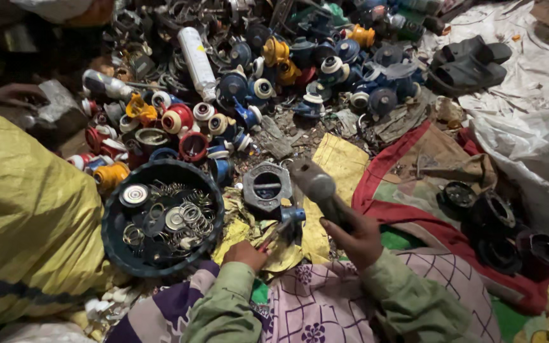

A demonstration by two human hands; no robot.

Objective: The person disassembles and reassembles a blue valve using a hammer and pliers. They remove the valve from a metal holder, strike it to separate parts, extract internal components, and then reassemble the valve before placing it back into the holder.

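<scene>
- The right hand (358,236) is gripping a hammer (319,187) by its handle, the grip pressed together around it, with the metal head raised above the work.
- The left hand (244,253) is pinching a thin red-handled tool (273,236), its tip angled toward a small blue part (292,215); that part is sitting on yellow cloth (341,164) on the floor, just near of a grey hexagonal metal block (267,185).
- To the left, touching nothing in the hands, a dark round basin (112,251) is holding springs, washers and metal discs.
- Far beyond the block, a heap of blue, red and yellow caps (268,86) is spreading across the ground, with a white cylinder (197,60) lying on it.
- At right, black rubber rings (494,222) are lying on a red-edged cloth, well apart from the hands.
- Another person's hand (11,94) is resting at the far left, behind a yellow sack (27,216).
- To do this step well, I judge the left hand should be keeping the tool steady and its fingers low on the shaft, away from the struck end.
- The hammer should be coming down square and short, so the blue part is not skidding off the cloth.
</scene>
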